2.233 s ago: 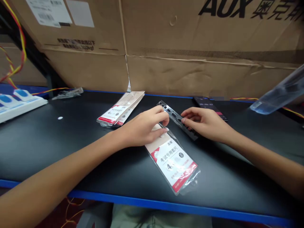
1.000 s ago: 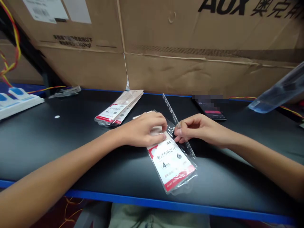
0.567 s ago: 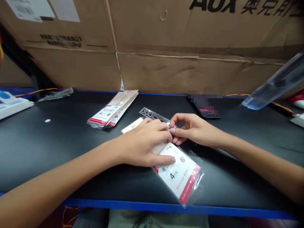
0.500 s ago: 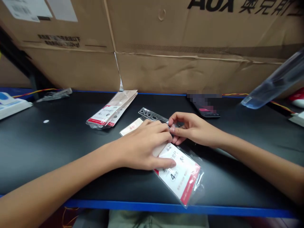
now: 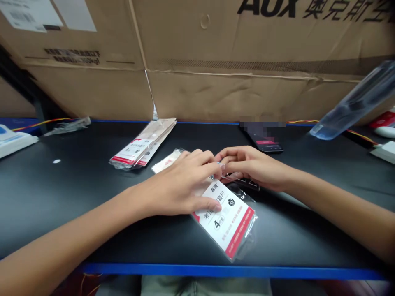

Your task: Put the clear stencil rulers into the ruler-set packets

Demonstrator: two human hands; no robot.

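Note:
My left hand point(image 5: 182, 185) lies on a clear plastic packet point(image 5: 225, 222) with a white and red card inside, fingers pressed on its upper part. My right hand point(image 5: 247, 166) meets it fingertip to fingertip at the packet's top end, pinching a clear stencil ruler point(image 5: 247, 181) that is mostly hidden under the fingers. The packet rests on the black table point(image 5: 77, 197), slanting toward the front edge.
A small pile of similar packets point(image 5: 142, 144) lies behind on the left. A phone point(image 5: 262, 142) lies behind my right hand. Big cardboard boxes point(image 5: 216, 61) wall off the back. A clear plastic container point(image 5: 352, 107) leans at right; a white power strip point(image 5: 12, 139) sits far left.
The ruler, sticking out behind the hands before, has slid down toward the packet's mouth and is now largely covered. My left hand has shifted a little to the right on the packet.

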